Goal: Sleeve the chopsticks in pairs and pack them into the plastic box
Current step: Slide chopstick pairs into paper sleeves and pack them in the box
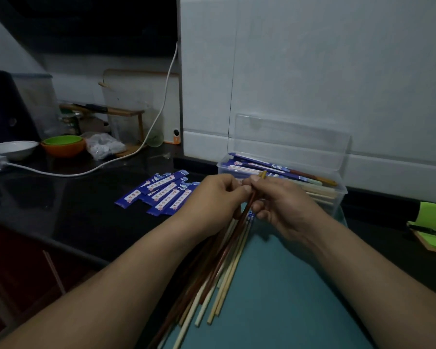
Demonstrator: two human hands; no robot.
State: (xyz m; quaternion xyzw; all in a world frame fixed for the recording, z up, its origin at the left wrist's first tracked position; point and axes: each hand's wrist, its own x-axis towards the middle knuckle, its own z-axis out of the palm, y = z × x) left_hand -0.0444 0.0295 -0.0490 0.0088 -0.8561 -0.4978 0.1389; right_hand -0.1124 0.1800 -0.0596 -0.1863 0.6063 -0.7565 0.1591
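Both hands meet over the far end of a teal mat (287,285), just in front of the plastic box (339,197). The left hand (212,195) has its grip pressed together, thumb and forefinger pinching the dark chopsticks (247,210). These slant up between the two hands. The right hand (285,205) pinches the same sticks nearer their yellowish top end. Its lower fingers curl over a bit of blue sleeve (251,217), most of which is hidden in the palm.

Loose chopsticks (227,273), pale and dark, fan out toward the near edge. Their far ends vanish under the left hand, so I cannot tell whether it holds them too.

The box stands open against the wall, with sleeved pairs (257,163) lying along its top. Its contents lower down are hard to make out. Empty sleeves (166,192) lie heaped on the dark surface (61,197), left of the hands.
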